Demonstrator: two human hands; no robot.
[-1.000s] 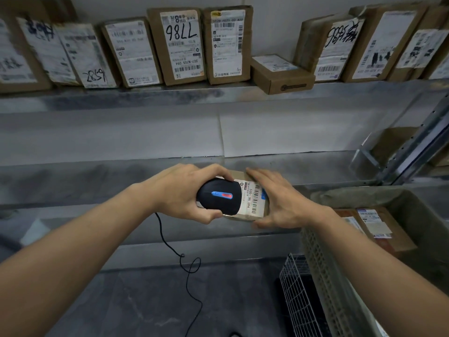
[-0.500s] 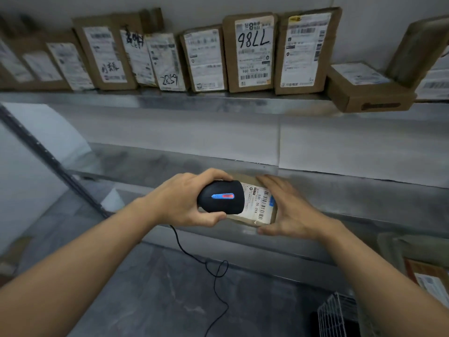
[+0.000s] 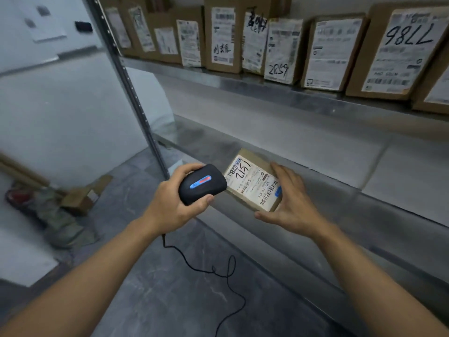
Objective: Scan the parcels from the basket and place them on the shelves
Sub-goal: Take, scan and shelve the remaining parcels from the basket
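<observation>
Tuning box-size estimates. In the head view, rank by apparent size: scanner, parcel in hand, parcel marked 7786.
1. parcel marked 7786, largest, though its right side is hidden.
2. parcel in hand, held by the right hand.
3. scanner, gripped by the left hand.
The last two look close; the scanner's rear is hidden by fingers.

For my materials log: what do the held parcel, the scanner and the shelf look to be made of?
Parcel: brown corrugated cardboard, matte, with a white printed paper label. Scanner: black plastic, probably, smooth with a soft sheen and a blue-red strip. Shelf: likely galvanised steel; dull grey, blurry reflections.
</observation>
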